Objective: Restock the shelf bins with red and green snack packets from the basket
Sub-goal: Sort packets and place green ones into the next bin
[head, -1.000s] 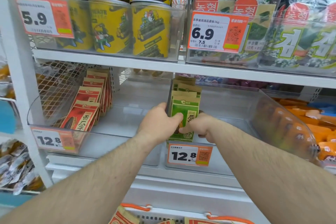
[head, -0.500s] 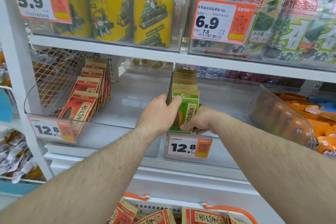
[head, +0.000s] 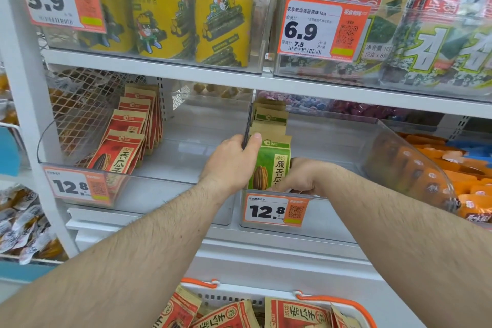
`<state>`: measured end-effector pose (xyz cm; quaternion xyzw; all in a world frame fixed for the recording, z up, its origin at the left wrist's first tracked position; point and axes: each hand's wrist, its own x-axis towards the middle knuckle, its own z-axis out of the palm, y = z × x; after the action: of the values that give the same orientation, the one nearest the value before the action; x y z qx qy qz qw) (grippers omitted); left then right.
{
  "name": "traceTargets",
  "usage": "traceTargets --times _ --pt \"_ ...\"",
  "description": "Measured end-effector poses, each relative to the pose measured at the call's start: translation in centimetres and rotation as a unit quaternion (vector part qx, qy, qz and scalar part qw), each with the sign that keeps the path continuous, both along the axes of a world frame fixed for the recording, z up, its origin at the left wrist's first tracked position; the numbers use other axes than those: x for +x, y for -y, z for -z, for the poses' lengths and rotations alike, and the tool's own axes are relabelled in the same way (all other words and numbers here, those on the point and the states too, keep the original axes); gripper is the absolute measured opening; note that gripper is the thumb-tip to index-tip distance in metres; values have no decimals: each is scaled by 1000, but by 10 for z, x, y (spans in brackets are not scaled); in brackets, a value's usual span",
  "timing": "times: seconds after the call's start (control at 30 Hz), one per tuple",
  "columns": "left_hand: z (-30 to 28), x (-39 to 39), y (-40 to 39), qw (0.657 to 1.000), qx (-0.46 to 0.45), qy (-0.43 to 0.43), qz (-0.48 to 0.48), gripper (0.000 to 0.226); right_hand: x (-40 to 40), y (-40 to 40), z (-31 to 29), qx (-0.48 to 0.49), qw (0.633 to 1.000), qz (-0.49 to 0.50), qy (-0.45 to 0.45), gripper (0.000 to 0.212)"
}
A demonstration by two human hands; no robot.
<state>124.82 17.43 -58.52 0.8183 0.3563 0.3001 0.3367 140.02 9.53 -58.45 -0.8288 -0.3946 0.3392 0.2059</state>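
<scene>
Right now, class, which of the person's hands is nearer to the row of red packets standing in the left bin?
Left. The left hand grips the divider edge beside the front green packet, on the side toward the red packets; the right hand is beyond that packet.

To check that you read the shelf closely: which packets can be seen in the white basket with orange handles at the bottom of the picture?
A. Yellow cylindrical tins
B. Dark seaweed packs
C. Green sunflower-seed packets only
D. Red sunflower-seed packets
D: the white basket with orange handles shows red paper sunflower-seed packets only, while the green paper sunflower-seed packet stands in the clear plastic shelf bin, held by both hands.
</scene>
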Motion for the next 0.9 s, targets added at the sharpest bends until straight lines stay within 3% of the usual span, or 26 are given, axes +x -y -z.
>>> traceTargets --times 0.3,0.37,0.47,0.53,0.6,0.67,0.73,0.83,0.9 --pt "-2 1 2 1000 4 -6 -10 52 -1 10 -5 -26 996 39 -82 57" --pt "-4 1 3 1000 8 -14 -19 50 -5 18 -10 -12 996 68 -50 71" --pt "-8 -3 6 1000 7 -14 -26 48 -21 32 -21 53 989 117 75 87" --pt "-15 -16 13 999 21 9 -23 53 -35 44 -27 117 962 131 209 78" --pt "-22 -38 28 996 69 55 -13 56 -54 64 -28 229 904 120 341 52" --pt "-20 -68 47 989 114 90 1 53 -77 88 -14 343 853 91 382 24" --pt "-7 -99 67 987 137 81 19 49 -104 113 13 339 873 42 348 3" --pt "22 -133 83 995 88 -20 52 43 -135 136 59 161 954 -37 249 8" --pt "43 -145 86 994 45 -77 61 37 -153 141 86 56 977 -97 182 4"
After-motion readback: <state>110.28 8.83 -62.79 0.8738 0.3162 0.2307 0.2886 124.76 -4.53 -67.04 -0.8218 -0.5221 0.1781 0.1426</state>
